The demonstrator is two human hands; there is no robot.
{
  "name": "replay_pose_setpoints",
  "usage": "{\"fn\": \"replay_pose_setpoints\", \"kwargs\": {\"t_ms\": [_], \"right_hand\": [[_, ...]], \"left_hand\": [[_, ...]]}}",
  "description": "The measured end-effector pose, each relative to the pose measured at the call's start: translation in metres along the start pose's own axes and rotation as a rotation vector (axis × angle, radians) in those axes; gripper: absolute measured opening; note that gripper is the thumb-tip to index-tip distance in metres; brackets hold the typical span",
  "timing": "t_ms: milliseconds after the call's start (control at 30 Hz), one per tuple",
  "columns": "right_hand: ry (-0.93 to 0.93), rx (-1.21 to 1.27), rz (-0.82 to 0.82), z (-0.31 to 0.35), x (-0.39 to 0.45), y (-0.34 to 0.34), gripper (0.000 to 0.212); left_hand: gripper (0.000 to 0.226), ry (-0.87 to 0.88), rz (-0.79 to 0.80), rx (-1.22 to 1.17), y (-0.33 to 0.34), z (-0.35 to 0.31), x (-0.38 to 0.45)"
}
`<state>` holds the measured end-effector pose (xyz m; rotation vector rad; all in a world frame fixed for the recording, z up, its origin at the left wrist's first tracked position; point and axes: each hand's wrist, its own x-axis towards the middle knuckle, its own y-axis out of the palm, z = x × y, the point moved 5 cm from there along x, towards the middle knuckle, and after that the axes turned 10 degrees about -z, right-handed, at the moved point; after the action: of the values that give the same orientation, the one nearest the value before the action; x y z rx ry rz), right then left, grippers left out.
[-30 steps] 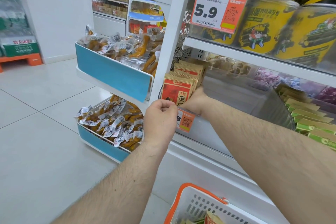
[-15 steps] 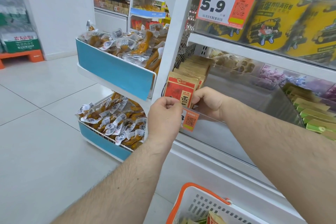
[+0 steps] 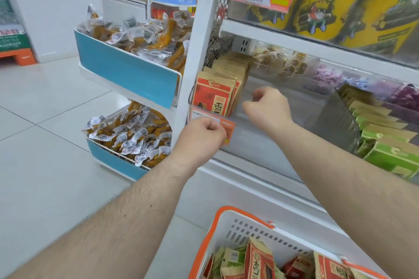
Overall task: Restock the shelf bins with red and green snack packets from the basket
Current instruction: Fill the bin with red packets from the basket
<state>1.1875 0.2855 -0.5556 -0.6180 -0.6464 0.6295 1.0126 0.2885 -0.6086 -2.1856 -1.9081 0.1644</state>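
Drawing back from the row of red paper snack packets (image 3: 214,95), the right hand (image 3: 268,106) now hangs curled and holding nothing just beside them, where half a second ago its fingers pressed against the front packet; the left hand (image 3: 200,136) has dropped from that packet's face to the orange price tag (image 3: 227,128) on the front edge of the clear plastic shelf bin (image 3: 260,138), its fingers folded in a loose fist against the tag, though whether it pinches the tag I cannot tell; the red row stands upright at the bin's left end, hard against the white shelf post (image 3: 199,36), and looks tidied; the green paper snack packets (image 3: 385,133) fill the neighbouring bin toward the right edge of the shelf; below, at the bottom edge of the view, the white plastic basket with an orange rim (image 3: 229,229) holds more red and green packets in a loose heap; I judge this round of placing finished, with much left to move, and the sensible next step is a reach down into the basket for another packet.
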Motion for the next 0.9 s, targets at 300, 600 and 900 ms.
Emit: {"fn": "replay_pose_setpoints", "kwargs": {"t_ms": [300, 600, 900], "right_hand": [[-0.482, 0.251, -0.347, -0.064, -0.121, -0.05, 0.017], [0.328, -0.493, 0.597, -0.231, -0.216, 0.022, 0.032], [0.561, -0.562, 0.708, -0.257, -0.26, 0.055, 0.084]], "left_hand": [[0.011, 0.217, 0.603, 0.631, 0.055, 0.012, -0.062], [0.014, 0.275, 1.007, 0.934, 0.097, 0.041, -0.114], [0.011, 0.253, 0.974, 0.879, 0.096, 0.045, -0.119]]}}
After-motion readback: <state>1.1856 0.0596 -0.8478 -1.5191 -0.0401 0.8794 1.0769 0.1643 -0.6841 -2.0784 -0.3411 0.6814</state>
